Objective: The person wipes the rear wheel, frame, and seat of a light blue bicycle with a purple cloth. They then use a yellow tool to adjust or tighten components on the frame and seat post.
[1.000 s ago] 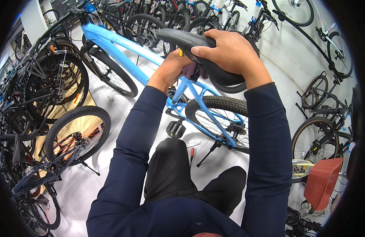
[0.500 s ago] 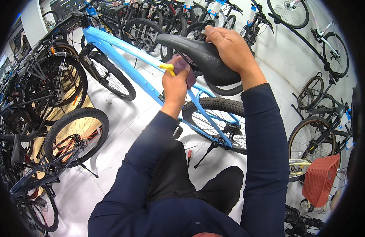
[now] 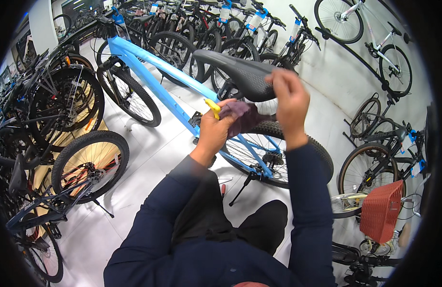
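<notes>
My left hand (image 3: 214,133) is closed around a crumpled purple cloth (image 3: 241,117) and a small yellow object (image 3: 212,107) whose kind I cannot make out. Just above the cloth is the black bicycle saddle (image 3: 237,71), its nose pointing to the upper left. It belongs to a light blue bicycle (image 3: 154,79) that stands across in front of me. My right hand (image 3: 292,103), blurred by motion, is beside the saddle's rear end with its fingers bent. Whether it touches the saddle or grips anything does not show.
A kickstand (image 3: 241,191) props the blue bicycle, and a red-handled tool (image 3: 223,190) lies on the floor near my knees. Bicycles crowd the left side, including a knobby wheel (image 3: 90,165). At the right are parked bicycles and a red basket (image 3: 381,210).
My right hand has come off the saddle's top and dropped to its rear. My left hand has moved down and right with the cloth, out from under the saddle.
</notes>
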A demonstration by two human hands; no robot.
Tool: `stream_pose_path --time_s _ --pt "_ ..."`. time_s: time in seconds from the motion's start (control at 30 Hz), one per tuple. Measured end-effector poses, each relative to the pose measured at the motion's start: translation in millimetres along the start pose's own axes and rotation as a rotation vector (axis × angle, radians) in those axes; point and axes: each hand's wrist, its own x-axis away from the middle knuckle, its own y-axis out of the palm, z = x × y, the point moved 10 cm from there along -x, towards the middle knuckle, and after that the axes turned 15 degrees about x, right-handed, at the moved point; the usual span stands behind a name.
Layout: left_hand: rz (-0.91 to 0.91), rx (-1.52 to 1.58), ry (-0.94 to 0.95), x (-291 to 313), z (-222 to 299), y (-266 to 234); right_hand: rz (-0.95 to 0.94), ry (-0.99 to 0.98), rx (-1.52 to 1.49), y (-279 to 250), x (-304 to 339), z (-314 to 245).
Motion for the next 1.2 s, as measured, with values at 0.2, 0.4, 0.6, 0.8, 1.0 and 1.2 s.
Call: stream_pose_path --time_s 0.2,0.4,0.6,0.8,1.0,1.2 --pt "-0.243 0.175 -0.309 39.8 -24.8 33.5 -0.276 0.156 0.066 15.8 146.6 7.1" --pt "-0.217 -0.214 -0.31 49.1 -30.9 30.3 -0.337 0.706 -0.351 9.5 202.2 70.7" --pt "-0.014 -0.549 0.227 -10.5 83.9 4.7 0.007 0.561 -0.041 -88.5 194.5 105.4" --pt "-0.144 -1.165 0.791 -122.4 164.5 62.7 0.098 0.405 0.699 -146.2 161.4 108.4" --pt "-0.138 -1.679 0.488 -187.8 95.6 67.3 -0.106 0.011 1.046 -67.9 155.2 87.1" --pt "-0.185 -1.873 0.49 -174.8 88.8 79.6 -0.483 0.48 0.588 5.6 248.1 141.8"
